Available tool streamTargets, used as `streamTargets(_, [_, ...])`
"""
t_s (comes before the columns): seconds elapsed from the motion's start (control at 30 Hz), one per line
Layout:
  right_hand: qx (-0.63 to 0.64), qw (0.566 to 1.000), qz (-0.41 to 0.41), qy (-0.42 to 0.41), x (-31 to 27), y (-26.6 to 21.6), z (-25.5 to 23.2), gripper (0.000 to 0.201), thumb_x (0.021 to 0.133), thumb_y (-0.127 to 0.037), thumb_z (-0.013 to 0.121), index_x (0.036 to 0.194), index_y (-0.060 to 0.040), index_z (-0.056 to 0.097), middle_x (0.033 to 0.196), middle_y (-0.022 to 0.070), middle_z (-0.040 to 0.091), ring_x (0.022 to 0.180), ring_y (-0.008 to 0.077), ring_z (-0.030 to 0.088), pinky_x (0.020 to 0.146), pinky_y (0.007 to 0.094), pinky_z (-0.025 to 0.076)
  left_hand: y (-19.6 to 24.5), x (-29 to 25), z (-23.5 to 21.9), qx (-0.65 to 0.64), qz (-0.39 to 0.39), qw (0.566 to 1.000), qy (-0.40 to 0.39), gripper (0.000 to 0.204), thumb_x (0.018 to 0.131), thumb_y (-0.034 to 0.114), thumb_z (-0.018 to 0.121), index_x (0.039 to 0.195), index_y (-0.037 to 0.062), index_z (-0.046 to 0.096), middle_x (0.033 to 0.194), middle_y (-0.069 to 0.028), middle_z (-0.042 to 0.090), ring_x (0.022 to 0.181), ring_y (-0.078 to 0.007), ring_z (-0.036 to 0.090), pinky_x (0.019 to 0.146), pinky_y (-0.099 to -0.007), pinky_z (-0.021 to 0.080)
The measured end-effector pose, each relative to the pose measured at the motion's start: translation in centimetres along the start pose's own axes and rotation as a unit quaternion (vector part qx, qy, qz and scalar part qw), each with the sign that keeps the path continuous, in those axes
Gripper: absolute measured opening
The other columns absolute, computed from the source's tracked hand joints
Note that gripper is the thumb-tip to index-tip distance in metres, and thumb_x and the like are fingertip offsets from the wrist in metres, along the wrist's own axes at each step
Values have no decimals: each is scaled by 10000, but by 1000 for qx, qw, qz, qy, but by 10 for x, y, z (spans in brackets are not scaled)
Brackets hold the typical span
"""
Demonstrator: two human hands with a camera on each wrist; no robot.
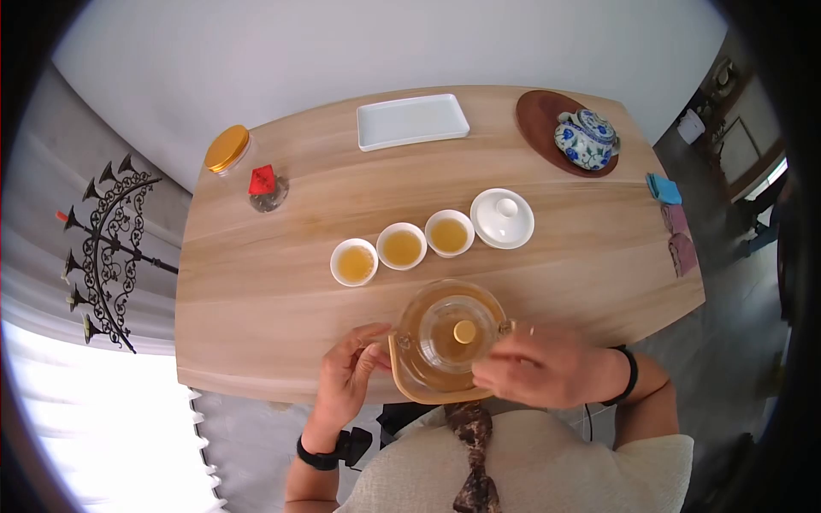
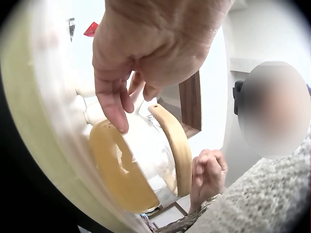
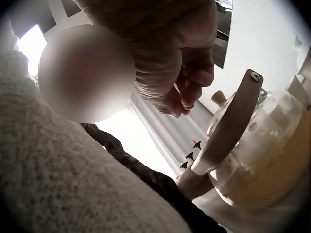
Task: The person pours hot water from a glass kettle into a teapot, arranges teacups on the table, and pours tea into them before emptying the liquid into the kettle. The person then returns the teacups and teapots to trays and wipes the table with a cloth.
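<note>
A clear glass teapot (image 1: 428, 368) with amber tea stands at the near table edge. Its lid carries a wooden knob (image 1: 464, 332), and its wooden handle (image 2: 177, 145) is swung down toward the person. At the pot's left side, my left hand (image 1: 346, 376) has its fingertips right at the glass, close to the handle's end. My right hand (image 1: 539, 368), blurred in the head view, is at the pot's right side. In the right wrist view its loosely bent fingers (image 3: 192, 87) are apart from the handle and hold nothing.
Three white cups (image 1: 402, 246) of tea form a row beyond the teapot, beside a white lidded bowl (image 1: 502, 219). Farther back are a white rectangular tray (image 1: 412, 122), a blue-and-white teapot (image 1: 587, 141) on a brown board, and a gold-lidded jar (image 1: 228, 149). Folded cloths (image 1: 676, 219) lie at right.
</note>
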State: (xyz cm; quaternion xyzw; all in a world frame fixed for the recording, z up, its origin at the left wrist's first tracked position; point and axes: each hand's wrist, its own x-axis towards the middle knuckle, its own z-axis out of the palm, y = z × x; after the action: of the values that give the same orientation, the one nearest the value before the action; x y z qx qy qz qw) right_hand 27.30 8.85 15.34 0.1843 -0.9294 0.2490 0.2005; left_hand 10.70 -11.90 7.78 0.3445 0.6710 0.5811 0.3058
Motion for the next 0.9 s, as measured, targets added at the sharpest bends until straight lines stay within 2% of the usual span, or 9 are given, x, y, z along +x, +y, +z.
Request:
streamTargets(0.03, [-4,997,72,-4,4,0,-2,255,807,-138,658,1016,-32,554,797,53,484,593,164,520,537,273,453,1,1,1,7,8,1000,12,289,966,133,482,1193,-41,521,972,-100,626,770,-140,625,707,-253,511])
streamTargets(0.13, [-109,990,86,-22,15,6,6,404,768,-145,713,1120,-67,530,926,74,533,663,169,556,579,263,466,-1,2,2,23,19,999,18,273,965,128,484,1176,-38,535,998,-98,625,773,-137,621,707,-248,503])
streamTargets(0.27, [-64,991,99,-57,13,12,13,422,758,-90,715,1137,-57,531,941,104,530,716,197,564,617,292,476,-1,2,1,34,18,999,23,259,961,124,493,1156,-36,552,998,-92,621,776,-129,611,706,-244,496])
streamTargets(0.33, [-4,992,87,86,13,11,12,369,770,-34,685,1112,-29,547,927,116,534,733,218,562,624,311,475,-5,1,-1,29,14,999,17,259,961,123,494,1157,-36,552,996,-89,619,779,-124,609,707,-242,496])
streamTargets(0.37, [-10,992,91,87,13,9,3,369,770,-34,685,1112,-29,547,927,116,534,733,218,562,624,311,475,-7,1,-1,19,5,1000,19,260,961,123,494,1158,-37,552,993,-87,617,783,-120,607,707,-240,496])
streamTargets(0.43, [-118,951,165,233,11,6,-25,215,836,-83,614,1026,-9,548,881,129,510,736,256,560,656,348,460,-9,0,0,12,12,1000,19,263,962,128,494,1159,-37,552,995,-86,616,782,-116,604,708,-238,495])
streamTargets(0.5, [-174,902,281,276,-4,20,-39,168,833,-61,606,992,-17,572,875,137,524,763,281,573,662,362,462,-10,1,0,2,21,1000,22,267,963,134,493,1160,-37,552,998,-85,614,780,-112,600,709,-236,495])
streamTargets(0.67, [-199,853,439,202,-70,86,-45,132,807,-19,600,932,-7,560,884,158,523,787,338,568,684,387,459,-7,2,2,16,29,999,25,250,981,146,449,1099,-40,568,1084,-115,588,839,-149,616,715,-258,507])
streamTargets(0.9, [-152,850,479,156,-97,118,-32,81,819,-37,575,886,4,556,896,167,528,818,356,553,715,404,450,-4,1,2,37,29,999,26,249,979,159,459,1051,-40,590,1136,-119,580,857,-153,607,727,-261,507])
